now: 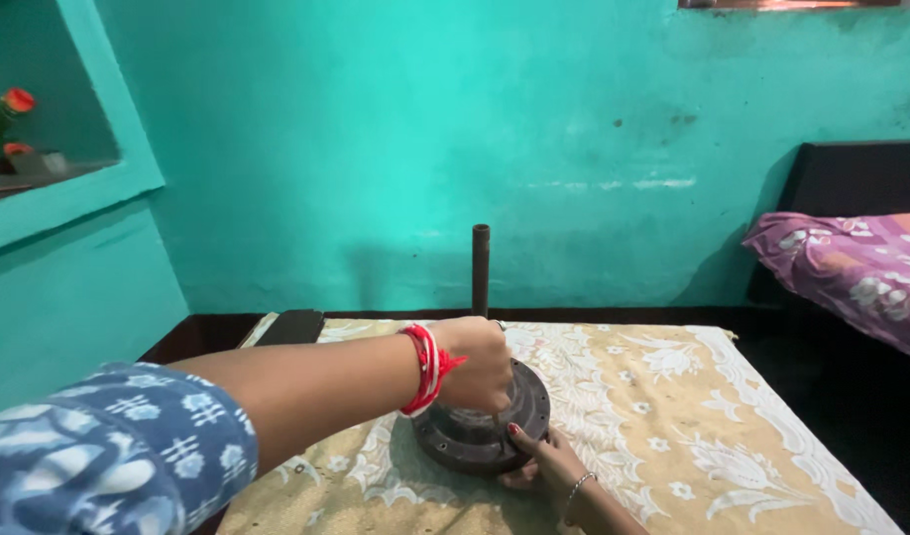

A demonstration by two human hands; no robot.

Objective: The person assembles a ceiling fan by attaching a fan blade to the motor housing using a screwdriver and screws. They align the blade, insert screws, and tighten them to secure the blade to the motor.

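Note:
A dark round metal housing with bolt holes around its rim lies on a cream floral cloth. A dark rod stands upright from its middle. My left hand, with red thread bands at the wrist and a blue patterned sleeve, is fisted over the top of the housing. It seems to grip a thin tool pointing down; most of the tool is hidden. My right hand, wearing a thin bracelet, holds the near rim with its fingertips on the metal.
A flat black object lies at the far left edge of the cloth-covered surface. A bed with a purple floral cover stands to the right. A wall niche with orange flowers is at upper left. The teal wall is close behind.

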